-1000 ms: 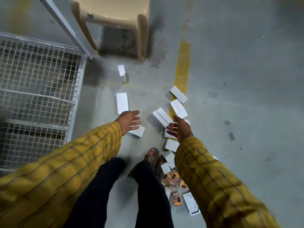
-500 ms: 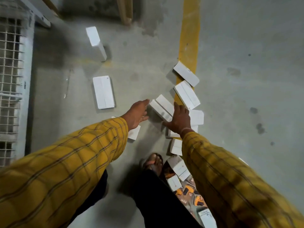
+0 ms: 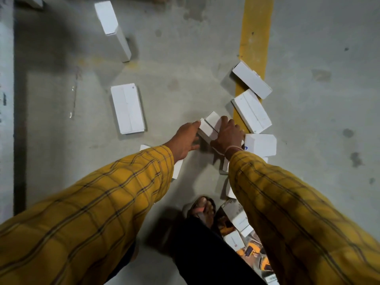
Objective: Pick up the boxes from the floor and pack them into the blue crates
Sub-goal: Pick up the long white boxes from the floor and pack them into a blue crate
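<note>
Two white boxes (image 3: 210,126) lie side by side on the grey floor in the middle of the view. My left hand (image 3: 185,139) grips their left end, thumb underneath at the near side. My right hand (image 3: 228,134) grips them from the right, fingers over the top. More white boxes lie around: a flat one (image 3: 127,109) to the left, a tall one (image 3: 112,27) at the far left, and three (image 3: 251,111) by the yellow line. Another box (image 3: 178,168) is partly hidden under my left sleeve. No blue crate is in view.
A yellow floor line (image 3: 257,27) runs away at the right. My sandalled foot (image 3: 202,208) stands close below the hands, next to a heap of white and orange boxes (image 3: 239,240). A pale rack edge (image 3: 6,99) runs along the left border.
The view has dropped closer to the floor. Both hands have come together from apart onto the two side-by-side boxes, the left from the left and the right moving forward over them.
</note>
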A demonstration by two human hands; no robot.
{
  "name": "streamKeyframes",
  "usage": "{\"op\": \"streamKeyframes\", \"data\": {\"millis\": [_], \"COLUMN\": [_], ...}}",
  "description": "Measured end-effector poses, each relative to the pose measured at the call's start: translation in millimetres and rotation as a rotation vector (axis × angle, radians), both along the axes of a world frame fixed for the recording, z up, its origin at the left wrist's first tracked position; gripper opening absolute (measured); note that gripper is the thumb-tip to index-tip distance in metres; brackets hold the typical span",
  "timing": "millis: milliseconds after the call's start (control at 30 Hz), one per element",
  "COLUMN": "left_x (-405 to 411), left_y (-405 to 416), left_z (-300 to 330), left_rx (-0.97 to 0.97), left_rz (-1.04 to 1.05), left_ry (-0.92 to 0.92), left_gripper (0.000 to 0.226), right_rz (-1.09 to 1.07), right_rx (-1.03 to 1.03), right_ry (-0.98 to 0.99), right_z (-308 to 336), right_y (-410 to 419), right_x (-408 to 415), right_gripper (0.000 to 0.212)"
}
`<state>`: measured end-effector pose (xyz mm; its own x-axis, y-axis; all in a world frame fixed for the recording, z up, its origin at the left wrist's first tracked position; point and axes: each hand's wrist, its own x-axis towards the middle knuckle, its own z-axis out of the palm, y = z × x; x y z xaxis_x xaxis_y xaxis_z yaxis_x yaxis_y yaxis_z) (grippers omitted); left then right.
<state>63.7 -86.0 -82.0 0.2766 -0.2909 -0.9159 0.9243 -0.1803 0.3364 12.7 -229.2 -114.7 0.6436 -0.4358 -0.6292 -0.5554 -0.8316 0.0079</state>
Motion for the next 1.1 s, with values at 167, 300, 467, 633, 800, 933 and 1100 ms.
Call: {"op": "streamKeyframes", "data": {"millis": [167, 300, 467, 633, 800, 933, 1100], "left_x": [4.8, 3.3, -5.3, -10.4, 10.8, 36.1, 41.3], "left_y": [13.9, 33.2, 62.4, 64.3, 105.3, 140.1, 171.4], "left_z": [29.9, 65.2, 49.2, 60.7, 47.6, 30.1, 16.1], "left_rx": [0.058, 0.126, 0.307, 0.090, 0.236, 0.368, 0.376], "left_rz": [-0.064, -0.102, -0.100, 0.042, 0.068, 0.105, 0.076], "left_ry": [-0.066, -0.027, -0.114, -0.140, -0.279, -0.408, -0.463], "left_gripper": [0.031, 0.047, 0.064, 0.057, 0.058, 0.072, 0.066], "right_rz": [-0.085, -0.183, -0.465, -0.940, -0.812, -0.271, -0.090], "right_rx": [0.092, 0.217, 0.297, 0.862, 0.785, 0.331, 0.204], "right_ry": [-0.074, -0.057, -0.164, -0.279, -0.168, 0.081, 0.086], "right_z": [38.1, 72.6, 77.2, 91.8, 68.7, 21.7, -17.4], "right_y": [12.9, 30.8, 46.0, 63.5, 70.9, 95.9, 124.7], "right_x": [9.0, 10.3, 1.2, -5.7, -10.5, -13.0, -11.0], "right_gripper": [0.082, 0.073, 0.065, 0.038, 0.039, 0.101, 0.127]}}
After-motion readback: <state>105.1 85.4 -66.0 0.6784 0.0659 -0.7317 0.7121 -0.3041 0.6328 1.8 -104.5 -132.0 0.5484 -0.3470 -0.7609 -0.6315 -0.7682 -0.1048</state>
